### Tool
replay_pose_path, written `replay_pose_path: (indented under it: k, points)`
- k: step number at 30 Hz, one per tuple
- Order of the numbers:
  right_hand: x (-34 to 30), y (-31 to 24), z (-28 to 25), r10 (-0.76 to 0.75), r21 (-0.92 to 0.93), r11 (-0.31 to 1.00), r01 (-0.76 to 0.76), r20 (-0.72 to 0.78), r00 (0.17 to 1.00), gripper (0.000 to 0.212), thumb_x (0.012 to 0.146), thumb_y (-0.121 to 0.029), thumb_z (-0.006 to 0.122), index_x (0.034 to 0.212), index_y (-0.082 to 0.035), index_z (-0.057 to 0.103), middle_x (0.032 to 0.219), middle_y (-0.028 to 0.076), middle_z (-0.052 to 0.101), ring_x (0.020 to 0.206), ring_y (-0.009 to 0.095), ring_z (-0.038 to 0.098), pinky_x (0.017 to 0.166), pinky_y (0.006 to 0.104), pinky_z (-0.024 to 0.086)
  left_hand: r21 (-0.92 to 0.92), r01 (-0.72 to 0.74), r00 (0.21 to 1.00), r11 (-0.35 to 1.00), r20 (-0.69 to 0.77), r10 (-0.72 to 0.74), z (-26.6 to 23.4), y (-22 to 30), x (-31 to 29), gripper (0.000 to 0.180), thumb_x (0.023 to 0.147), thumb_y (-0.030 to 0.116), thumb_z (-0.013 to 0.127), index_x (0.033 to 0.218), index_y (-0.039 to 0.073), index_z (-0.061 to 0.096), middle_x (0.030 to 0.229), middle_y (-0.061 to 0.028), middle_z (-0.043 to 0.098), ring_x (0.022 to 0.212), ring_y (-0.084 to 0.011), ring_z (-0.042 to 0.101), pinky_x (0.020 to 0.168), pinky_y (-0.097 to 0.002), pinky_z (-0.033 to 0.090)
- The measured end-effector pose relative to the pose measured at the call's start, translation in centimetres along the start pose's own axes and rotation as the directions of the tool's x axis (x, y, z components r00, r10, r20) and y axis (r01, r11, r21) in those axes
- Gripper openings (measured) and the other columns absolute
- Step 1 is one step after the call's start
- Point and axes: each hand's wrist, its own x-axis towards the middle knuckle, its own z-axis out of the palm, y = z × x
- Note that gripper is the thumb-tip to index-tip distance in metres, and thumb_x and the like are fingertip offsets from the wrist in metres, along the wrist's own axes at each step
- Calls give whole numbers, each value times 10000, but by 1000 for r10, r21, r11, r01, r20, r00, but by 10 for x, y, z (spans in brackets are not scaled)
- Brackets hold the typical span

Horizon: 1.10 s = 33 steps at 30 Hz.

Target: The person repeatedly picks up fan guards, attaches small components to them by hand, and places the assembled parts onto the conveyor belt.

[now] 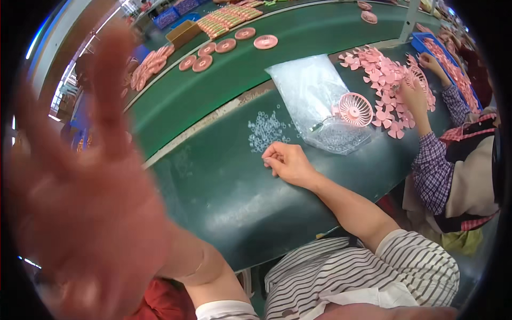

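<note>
My left hand (90,197) is raised close to the camera, large and blurred, with its fingers spread and nothing seen in it. On the green worktable, my right hand (290,164) rests with fingers curled and thumb pressed to them; anything between the fingertips is hidden or too small to name. Just beyond it lies a loose pile of small clear rings (265,131). A clear plastic bag (312,88), with more rings in its near end, spreads to the right. A pink round fan grille (356,109) with a small part attached lies on the bag.
Pink fan blades (381,74) are heaped at the right, where a co-worker's hands (413,98) hold a pink grille. A blue crate (445,66) of pink parts stands beyond. Across the table runs a green conveyor belt (213,90) with pink discs (225,46) and a cardboard box (184,33).
</note>
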Motion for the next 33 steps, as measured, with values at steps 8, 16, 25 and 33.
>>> replay_pose_path:
  k: [8, 16, 25, 33]
  points:
    - [11, 24, 5, -51, -100, 993, 55, 40, 998, 49, 811, -22, 570, 835, 21, 564, 653, 57, 593, 525, 85, 546, 478, 237, 451, 35, -133, 984, 990, -115, 136, -27, -8, 1, 596, 816, 551, 507, 1183, 81, 523, 1218, -169, 473, 1084, -320, 442, 872, -497, 312]
    - [4, 12, -8, -54, -284, 957, 54, 10, 999, 57, 771, -37, 615, 817, -5, 605, 630, 24, 569, 543, 65, 496, 519, 231, 422, 416, 38, 993, 909, 86, -81, -87, -13, 7, 570, 829, 465, 537, 1186, 22, 513, 1191, -150, 542, 1116, -318, 495, 904, -424, 395]
    - [10, 19, 12, 15, -246, 969, 0, 62, 998, 42, 795, -21, 594, 830, 0, 604, 675, 18, 585, 566, 53, 513, 532, 218, 436, 445, 878, 353, 177, -851, 389, -374, -25, -76, 387, 818, 147, 570, 1160, -15, 483, 1101, -180, 570, 935, -255, 597, 752, -354, 481]
    - [5, 5, 9, 183, -268, 950, -161, 59, 981, 43, 787, -12, 587, 828, -1, 594, 696, 96, 608, 539, 143, 578, 502, 257, 445, 24, 926, 311, -378, -615, 724, -462, 20, -69, 542, 854, 318, 530, 1339, 273, 292, 1151, -219, 504, 1066, -352, 504, 883, -482, 340]
